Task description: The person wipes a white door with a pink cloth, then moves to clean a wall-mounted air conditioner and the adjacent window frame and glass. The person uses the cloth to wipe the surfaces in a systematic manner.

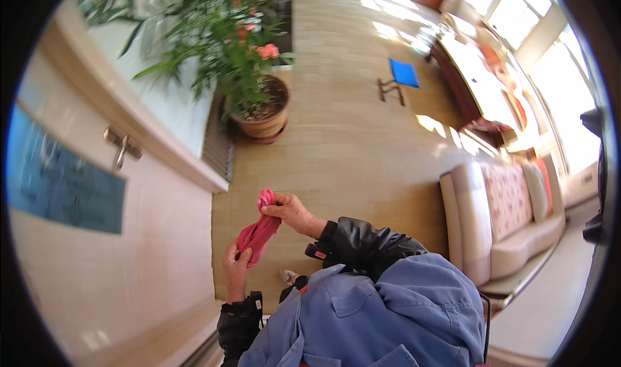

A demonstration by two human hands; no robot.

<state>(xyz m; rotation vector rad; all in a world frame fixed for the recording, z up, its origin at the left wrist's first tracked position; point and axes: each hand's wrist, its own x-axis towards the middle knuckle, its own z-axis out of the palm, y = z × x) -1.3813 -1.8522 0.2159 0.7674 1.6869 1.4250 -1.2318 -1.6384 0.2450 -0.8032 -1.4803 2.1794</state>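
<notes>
A bunched pink cloth (259, 235) is stretched at a slant between my two hands, in the air over the floor. I cannot make out what kind of cloth item it is. My left hand (237, 265) grips its lower end, thumb on top and the fingers partly hidden behind it. Higher and to the right, my right hand (291, 212) pinches the cloth near its upper end. A crumpled lighter pink tip sticks out above that grip. Dark shiny sleeves (365, 241) cover my forearms, below a blue jacket or apron (369, 309).
Close on my left is a pale door (155, 199) with a metal handle (121, 148). Ahead stands a large potted plant (262, 124) by the wall. Farther off are a blue folding stool (404, 73) and a long table (469, 76). A cushioned sofa (469, 218) stands at right.
</notes>
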